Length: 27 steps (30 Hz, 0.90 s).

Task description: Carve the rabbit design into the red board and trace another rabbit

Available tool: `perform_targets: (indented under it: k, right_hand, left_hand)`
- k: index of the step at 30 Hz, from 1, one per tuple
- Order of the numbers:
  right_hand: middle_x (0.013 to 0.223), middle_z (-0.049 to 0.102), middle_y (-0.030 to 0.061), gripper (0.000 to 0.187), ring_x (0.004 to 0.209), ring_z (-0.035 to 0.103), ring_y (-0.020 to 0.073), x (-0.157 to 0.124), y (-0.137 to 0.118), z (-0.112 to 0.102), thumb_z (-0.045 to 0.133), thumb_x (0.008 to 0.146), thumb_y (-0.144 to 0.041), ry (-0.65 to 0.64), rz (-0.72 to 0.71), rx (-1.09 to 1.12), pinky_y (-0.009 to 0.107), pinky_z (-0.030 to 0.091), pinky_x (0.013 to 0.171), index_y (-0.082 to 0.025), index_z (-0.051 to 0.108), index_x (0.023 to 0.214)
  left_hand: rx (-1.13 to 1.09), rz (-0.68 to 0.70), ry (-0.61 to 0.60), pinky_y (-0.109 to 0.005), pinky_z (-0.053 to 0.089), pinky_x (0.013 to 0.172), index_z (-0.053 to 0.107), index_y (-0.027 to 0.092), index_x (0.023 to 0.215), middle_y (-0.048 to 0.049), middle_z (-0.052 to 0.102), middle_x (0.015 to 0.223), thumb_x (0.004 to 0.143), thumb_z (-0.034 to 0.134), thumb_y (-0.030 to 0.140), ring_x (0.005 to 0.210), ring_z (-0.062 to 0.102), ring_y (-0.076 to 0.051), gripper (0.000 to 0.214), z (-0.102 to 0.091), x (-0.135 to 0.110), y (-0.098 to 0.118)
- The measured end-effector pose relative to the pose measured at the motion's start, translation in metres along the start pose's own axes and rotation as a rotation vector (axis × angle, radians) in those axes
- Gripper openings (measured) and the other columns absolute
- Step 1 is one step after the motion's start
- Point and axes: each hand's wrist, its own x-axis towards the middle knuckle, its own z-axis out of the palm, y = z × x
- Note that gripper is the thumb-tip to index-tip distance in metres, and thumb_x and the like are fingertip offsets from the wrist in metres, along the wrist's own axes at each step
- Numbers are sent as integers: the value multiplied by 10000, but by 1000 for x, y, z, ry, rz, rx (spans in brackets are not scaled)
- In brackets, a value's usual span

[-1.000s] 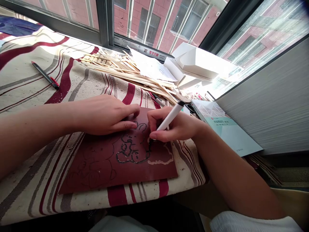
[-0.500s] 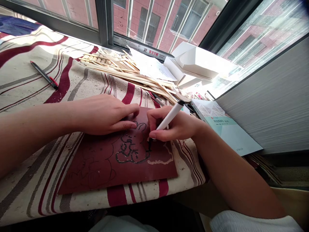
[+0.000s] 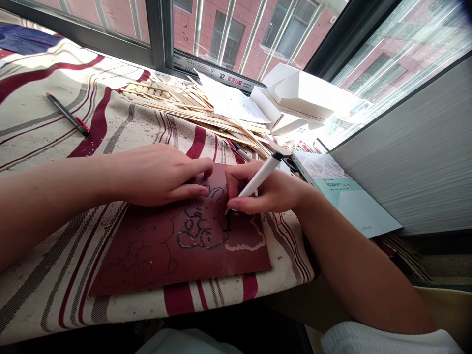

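A dark red sheet (image 3: 173,260) lies on the striped cloth, with a cartoon outline drawn on it, part of it inked in black. My right hand (image 3: 269,191) pinches a white marker (image 3: 260,177), its tip touching the sheet at the right side of the inked figure. My left hand (image 3: 158,174) lies flat on the sheet's upper left part, fingers stretched out and pressing it down.
A red-and-black pen (image 3: 68,115) lies on the cloth (image 3: 47,142) at the far left. Thin wooden strips (image 3: 191,108), papers and a white box (image 3: 302,96) pile up by the window. A teal booklet (image 3: 346,196) lies at right beside a grey panel (image 3: 416,162).
The marker tip has crept slightly upward along the outline on the sheet. My left hand has stayed in place.
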Motion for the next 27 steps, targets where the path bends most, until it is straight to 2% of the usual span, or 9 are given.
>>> perform_targets:
  k: [12,27]
  right_hand:
    - [669,588,-61,265,632,495,67,0,0,1,760,962,-182,16,18,-7,192,398,568,-182,561,788]
    - [659,597,-66,257,616,492,62,2,2,1,772,942,-158,27,9,22,186,391,554,-181,563,794]
  left_hand:
    - [-18,10,16,-370,278,638,576,272,1125,-107,748,842,966,332,627,665,643,-306,459,-1,0,1]
    - [-6,51,52,-373,310,611,590,274,1106,-98,751,796,1002,354,614,640,653,-306,427,1,-3,-3]
